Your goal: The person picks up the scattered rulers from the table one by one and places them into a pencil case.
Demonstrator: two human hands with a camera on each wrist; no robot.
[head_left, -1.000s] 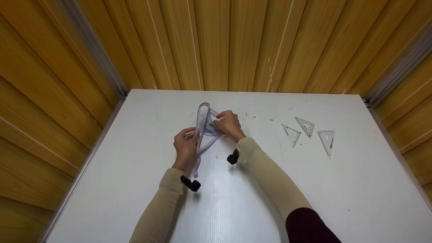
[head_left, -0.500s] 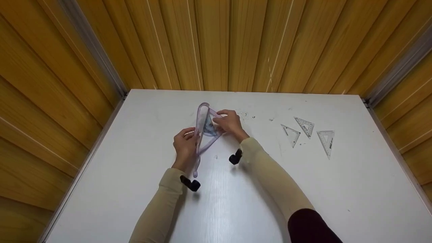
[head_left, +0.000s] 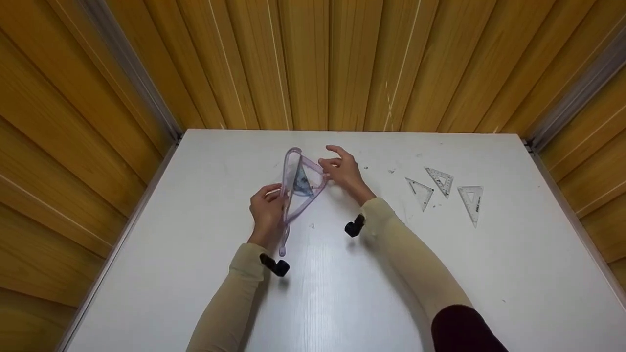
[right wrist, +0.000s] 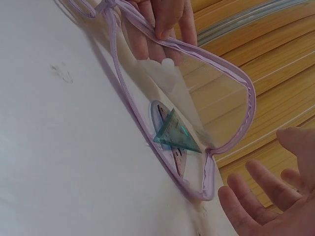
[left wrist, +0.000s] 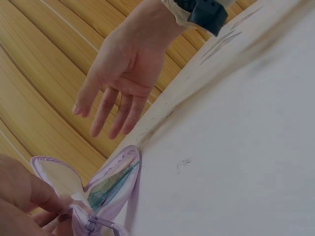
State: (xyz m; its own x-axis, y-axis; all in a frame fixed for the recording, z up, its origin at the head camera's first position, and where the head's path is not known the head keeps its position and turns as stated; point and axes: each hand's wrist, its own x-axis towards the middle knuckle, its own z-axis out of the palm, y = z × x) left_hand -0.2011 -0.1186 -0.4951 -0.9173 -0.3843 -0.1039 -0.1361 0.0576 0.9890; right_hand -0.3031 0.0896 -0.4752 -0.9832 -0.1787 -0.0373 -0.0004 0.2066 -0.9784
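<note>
Pinched by the left hand [head_left: 267, 209], the pouch [head_left: 292, 168] gapes; right hand [head_left: 344, 171] empty beside it. Filling, apparently: the nearest triangle [head_left: 421, 192], right of the pouch, would call for a pinch.

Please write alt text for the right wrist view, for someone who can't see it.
The left hand holds a see-through, lilac-edged pouch open on a white table, a teal triangle inside. The right hand hovers beside the pouch, not touching; behind is a wood-grain wall.
</note>
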